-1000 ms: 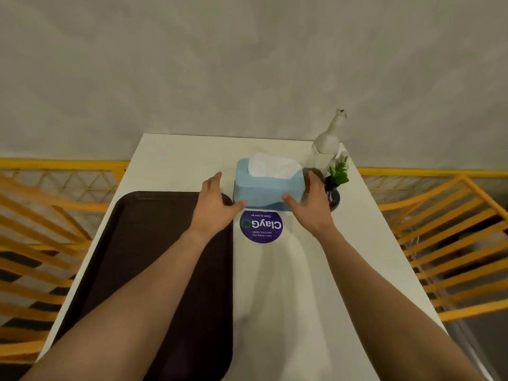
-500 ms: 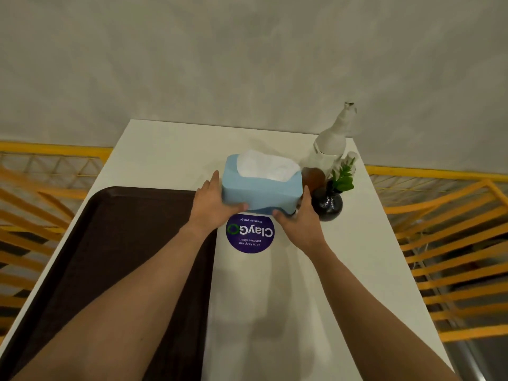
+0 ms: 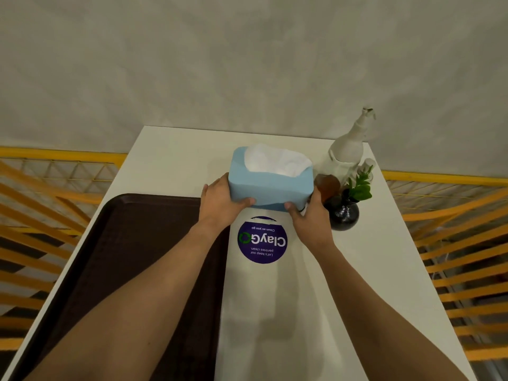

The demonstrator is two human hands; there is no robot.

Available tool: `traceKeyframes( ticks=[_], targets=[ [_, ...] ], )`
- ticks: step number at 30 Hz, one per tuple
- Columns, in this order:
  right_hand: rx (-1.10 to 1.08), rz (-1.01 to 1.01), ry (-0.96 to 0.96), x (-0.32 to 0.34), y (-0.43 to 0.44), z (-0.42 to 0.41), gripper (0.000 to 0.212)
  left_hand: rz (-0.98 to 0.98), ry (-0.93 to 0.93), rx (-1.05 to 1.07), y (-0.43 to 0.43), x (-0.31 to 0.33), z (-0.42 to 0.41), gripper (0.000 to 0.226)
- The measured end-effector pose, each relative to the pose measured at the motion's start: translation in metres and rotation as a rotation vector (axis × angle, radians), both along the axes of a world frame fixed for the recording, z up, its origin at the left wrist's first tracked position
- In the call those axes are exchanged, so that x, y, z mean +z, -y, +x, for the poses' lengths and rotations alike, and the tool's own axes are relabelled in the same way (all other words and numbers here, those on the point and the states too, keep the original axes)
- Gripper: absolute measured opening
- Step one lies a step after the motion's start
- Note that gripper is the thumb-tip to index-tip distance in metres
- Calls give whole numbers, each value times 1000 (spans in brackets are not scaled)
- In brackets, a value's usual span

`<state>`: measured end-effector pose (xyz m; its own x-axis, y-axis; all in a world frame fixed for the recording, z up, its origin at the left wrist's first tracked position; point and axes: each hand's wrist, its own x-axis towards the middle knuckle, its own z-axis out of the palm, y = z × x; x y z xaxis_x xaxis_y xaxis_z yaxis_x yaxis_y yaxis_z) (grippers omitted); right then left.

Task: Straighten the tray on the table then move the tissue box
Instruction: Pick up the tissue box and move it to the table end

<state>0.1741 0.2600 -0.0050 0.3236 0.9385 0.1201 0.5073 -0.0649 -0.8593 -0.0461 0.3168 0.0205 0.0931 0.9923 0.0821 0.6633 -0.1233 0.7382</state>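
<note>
A light blue tissue box (image 3: pixel 270 185) with white tissue showing at its top is held between both hands above the white table (image 3: pixel 343 270). My left hand (image 3: pixel 221 202) grips its left end and my right hand (image 3: pixel 312 220) grips its right end. The box is lifted off the tabletop, just beyond a round purple sticker (image 3: pixel 262 242). A dark brown tray (image 3: pixel 123 257) lies on the left half of the table, its sides parallel to the table edges; my left forearm crosses over it.
A white spray bottle (image 3: pixel 347 151), a brown glass bottle (image 3: pixel 327 185) and a small black vase with a green plant (image 3: pixel 345 214) stand close to the right of the box. Orange chairs (image 3: pixel 461 243) flank the table on both sides. A grey wall lies behind.
Both hands closed on the tissue box and raised it off the table. It now sits higher and tilted toward me; the purple sticker is fully uncovered.
</note>
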Motion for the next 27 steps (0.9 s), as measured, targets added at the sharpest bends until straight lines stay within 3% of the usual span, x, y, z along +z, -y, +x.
traceKeyframes(
  ticks=[7,18,27],
  targets=[
    [65,33,12,24,-22,-37,60,-16,133,14,-14,20,-43,74],
    [118,37,-66,33,-56,-149,57,3,114,42,-48,33,-158,76],
    [99,17,-20,31,-117,-233,64,9,125,15,-112,29,-245,75]
  ],
)
